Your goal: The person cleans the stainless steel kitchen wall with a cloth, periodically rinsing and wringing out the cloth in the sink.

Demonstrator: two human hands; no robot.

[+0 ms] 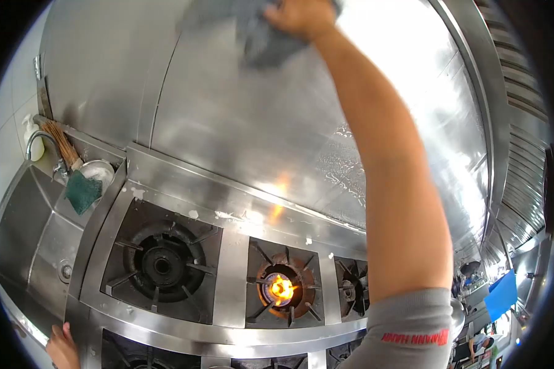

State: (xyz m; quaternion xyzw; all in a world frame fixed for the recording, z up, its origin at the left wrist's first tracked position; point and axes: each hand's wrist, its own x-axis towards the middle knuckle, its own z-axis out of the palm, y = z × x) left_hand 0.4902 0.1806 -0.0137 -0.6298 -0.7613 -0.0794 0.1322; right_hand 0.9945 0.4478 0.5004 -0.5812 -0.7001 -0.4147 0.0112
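My right hand (301, 18) is raised at the top of the view, its fingers pressed on a grey cloth (264, 37) against the steel wall panel (228, 98). The cloth is blurred by motion. Wet streaks and droplets show on the panel beside my forearm. Low at the left, my left hand (63, 347) rests at the front edge of the steel counter by the sink; its fingers are partly seen, and nothing shows in them. Below the panel, the middle burner (282, 289) burns with an orange flame.
An unlit burner (162, 264) lies left of the flame. The sink (37, 227) has a faucet (46, 136), a green scouring pad (83, 192), a metal bowl (98, 172), a bamboo brush (64, 144) and a soap bottle (34, 138). Another person (481, 343) is far right.
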